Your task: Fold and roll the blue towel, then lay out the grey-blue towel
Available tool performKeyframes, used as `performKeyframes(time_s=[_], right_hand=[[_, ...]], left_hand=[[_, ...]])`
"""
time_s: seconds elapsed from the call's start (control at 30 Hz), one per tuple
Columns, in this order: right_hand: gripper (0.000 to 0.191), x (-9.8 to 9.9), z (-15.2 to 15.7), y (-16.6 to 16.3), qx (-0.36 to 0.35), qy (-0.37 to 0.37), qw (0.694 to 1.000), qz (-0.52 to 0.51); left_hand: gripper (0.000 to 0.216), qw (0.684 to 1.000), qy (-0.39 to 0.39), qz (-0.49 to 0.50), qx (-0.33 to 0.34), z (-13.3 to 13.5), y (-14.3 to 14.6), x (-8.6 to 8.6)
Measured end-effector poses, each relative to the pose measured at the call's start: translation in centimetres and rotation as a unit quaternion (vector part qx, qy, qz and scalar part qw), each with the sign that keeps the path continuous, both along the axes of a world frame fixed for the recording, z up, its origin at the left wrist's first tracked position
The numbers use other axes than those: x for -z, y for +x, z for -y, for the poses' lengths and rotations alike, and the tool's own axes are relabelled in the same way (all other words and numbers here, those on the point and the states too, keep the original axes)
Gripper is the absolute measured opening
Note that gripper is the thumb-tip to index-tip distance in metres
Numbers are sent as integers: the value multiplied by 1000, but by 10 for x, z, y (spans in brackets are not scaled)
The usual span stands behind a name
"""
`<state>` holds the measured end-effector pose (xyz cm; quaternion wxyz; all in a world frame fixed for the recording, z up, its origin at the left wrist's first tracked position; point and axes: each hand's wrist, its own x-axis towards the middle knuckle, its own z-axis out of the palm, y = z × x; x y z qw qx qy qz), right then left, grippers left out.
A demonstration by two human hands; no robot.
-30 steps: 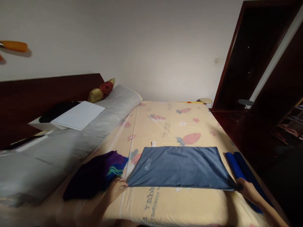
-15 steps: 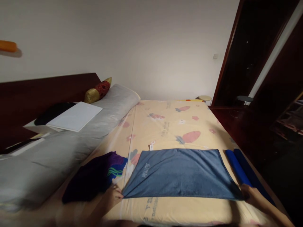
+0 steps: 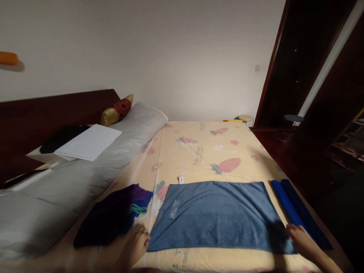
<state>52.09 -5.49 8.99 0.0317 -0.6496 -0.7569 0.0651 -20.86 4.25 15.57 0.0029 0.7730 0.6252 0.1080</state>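
Both hands (image 3: 135, 244) (image 3: 300, 238) pinch blue towel (image 3: 216, 216) corners; yellow printed bedsheet (image 3: 199, 151), white wall (image 3: 170, 49).

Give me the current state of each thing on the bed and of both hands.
Blue rectangular towel: spread flat, near corners at the hands.
Left hand: at the towel's near left corner; grip unclear.
Right hand: at the near right corner; grip unclear.
Two dark blue rolled cloths: rolled, side by side, right of the towel.
Dark purple garment: crumpled, left of the towel.
Yellow printed bedsheet: laid flat.
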Motion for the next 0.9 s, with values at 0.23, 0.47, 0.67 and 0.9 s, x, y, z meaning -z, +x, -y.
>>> performKeyframes(time_s=[0.23, 0.47, 0.67, 0.9], right_hand=[[51, -18, -65, -158, -33, 40, 992, -116], [60, 39, -72, -261, 26, 52, 990, -132], [59, 59, -54, -265, 18, 77, 990, -117], [57, 56, -56, -238, 8, 97, 983, -153]], left_hand=[[49, 983, -64, 29, 167, -17, 158, -1], [67, 983, -2, -7, 183, -3, 251, 74], [69, 980, 26, -36, 192, 16, 244, 86], [65, 977, 11, -4, 213, 8, 224, 71]])
